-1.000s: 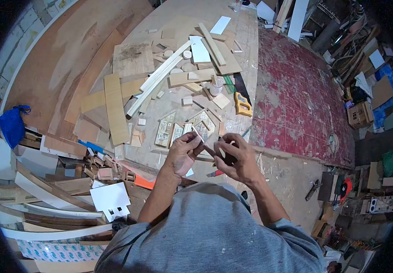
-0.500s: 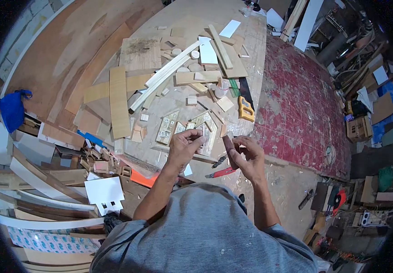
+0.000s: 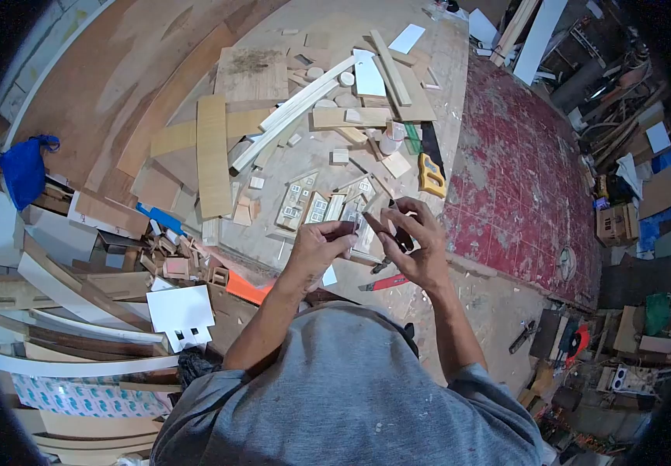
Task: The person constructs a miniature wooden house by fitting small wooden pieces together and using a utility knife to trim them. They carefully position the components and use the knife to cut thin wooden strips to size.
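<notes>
My left hand (image 3: 321,247) is closed in a pinch on a small piece, too small to make out, in front of the wooden house-shaped pieces. Close to its right, my right hand (image 3: 417,242) holds a dark brown strip (image 3: 383,231) between thumb and fingers, its tip near the left fingertips. Beyond the hands lie a house-shaped wooden piece with small white windows (image 3: 296,203) and another one (image 3: 362,189), partly hidden by the hands. A red-handled tool (image 3: 386,283) lies below my right hand.
A yellow-handled saw (image 3: 432,175) lies right of a white cup (image 3: 391,138). Long wooden strips (image 3: 304,101), a tan board (image 3: 212,155) and small offcuts cover the table behind. A red surface (image 3: 514,171) is at the right, a blue bag (image 3: 24,172) at the far left.
My hands have come closer together, and the dark strip has tilted toward my left fingertips. The whole view has shifted slightly, with the table items appearing further right.
</notes>
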Available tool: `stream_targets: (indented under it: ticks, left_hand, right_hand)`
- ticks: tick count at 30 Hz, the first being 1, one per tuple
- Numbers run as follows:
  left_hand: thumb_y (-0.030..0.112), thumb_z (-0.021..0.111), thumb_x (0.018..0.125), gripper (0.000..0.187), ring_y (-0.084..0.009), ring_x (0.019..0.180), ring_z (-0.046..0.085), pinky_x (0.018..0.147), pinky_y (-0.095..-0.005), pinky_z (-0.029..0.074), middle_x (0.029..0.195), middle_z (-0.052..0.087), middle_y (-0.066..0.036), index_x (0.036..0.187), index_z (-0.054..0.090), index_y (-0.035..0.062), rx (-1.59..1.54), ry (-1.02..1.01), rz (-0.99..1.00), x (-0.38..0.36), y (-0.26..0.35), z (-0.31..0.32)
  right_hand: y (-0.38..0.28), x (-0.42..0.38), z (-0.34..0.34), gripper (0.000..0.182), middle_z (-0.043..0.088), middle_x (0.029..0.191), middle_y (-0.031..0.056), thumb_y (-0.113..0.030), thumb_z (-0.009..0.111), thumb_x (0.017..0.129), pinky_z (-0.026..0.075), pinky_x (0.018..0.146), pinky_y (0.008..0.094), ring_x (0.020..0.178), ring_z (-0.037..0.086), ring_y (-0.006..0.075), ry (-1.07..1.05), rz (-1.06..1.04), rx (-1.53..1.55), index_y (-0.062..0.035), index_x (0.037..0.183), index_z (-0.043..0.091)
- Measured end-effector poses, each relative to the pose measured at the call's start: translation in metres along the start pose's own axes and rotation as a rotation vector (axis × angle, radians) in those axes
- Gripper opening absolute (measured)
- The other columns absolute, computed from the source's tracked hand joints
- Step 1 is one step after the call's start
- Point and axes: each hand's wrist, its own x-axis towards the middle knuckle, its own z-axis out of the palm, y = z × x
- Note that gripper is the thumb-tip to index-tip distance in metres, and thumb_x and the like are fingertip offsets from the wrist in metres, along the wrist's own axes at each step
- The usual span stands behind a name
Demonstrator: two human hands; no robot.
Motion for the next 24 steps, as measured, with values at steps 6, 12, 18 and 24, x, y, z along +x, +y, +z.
stream_targets:
  ticks: [6,12,18,24]
  left_hand:
    - [0.008,0.076,0.088,0.028,-0.0108,0.072,0.068,0.058,-0.022,0.053,0.09,0.073,-0.008,0.112,0.071,-0.0053,0.076,0.018,-0.016,-0.02,0.004,-0.014]
    - [0.009,0.076,0.09,0.025,-0.0131,0.074,0.071,0.056,-0.0221,0.053,0.09,0.073,-0.008,0.111,0.071,-0.0031,-0.055,0.01,-0.101,-0.032,0.017,-0.026]
    - [0.011,0.077,0.09,0.025,-0.0116,0.071,0.068,0.057,-0.0232,0.052,0.089,0.073,-0.007,0.11,0.071,-0.0016,-0.052,0.003,-0.11,-0.036,0.021,-0.027]
    - [0.012,0.077,0.089,0.027,-0.011,0.075,0.067,0.061,-0.0235,0.05,0.088,0.072,-0.007,0.111,0.07,-0.0013,-0.064,0.03,-0.187,-0.043,0.022,-0.021]
  right_hand:
    - [-0.018,0.01,0.015,0.042,0.056,0.126,0.0199,-0.003,0.073,0.084,0.057,0.077,0.0371,0.093,0.068,0.0298,-0.117,0.064,-0.07,-0.0069,0.125,0.066]
    - [-0.016,0.007,0.025,0.057,0.055,0.134,0.0187,-0.003,0.068,0.086,0.056,0.085,0.0399,0.1,0.065,0.0323,-0.327,-0.11,-0.207,-0.015,0.141,0.056]
    - [-0.017,0.008,0.024,0.066,0.066,0.125,0.0121,-0.004,0.069,0.079,0.051,0.097,0.0447,0.109,0.06,0.0359,-0.518,-0.22,-0.142,-0.0144,0.143,0.054]
    - [-0.01,0.005,0.023,0.068,0.07,0.116,0.0111,-0.001,0.072,0.075,0.052,0.095,0.043,0.107,0.059,0.0344,-0.448,-0.179,-0.17,-0.0108,0.141,0.057]
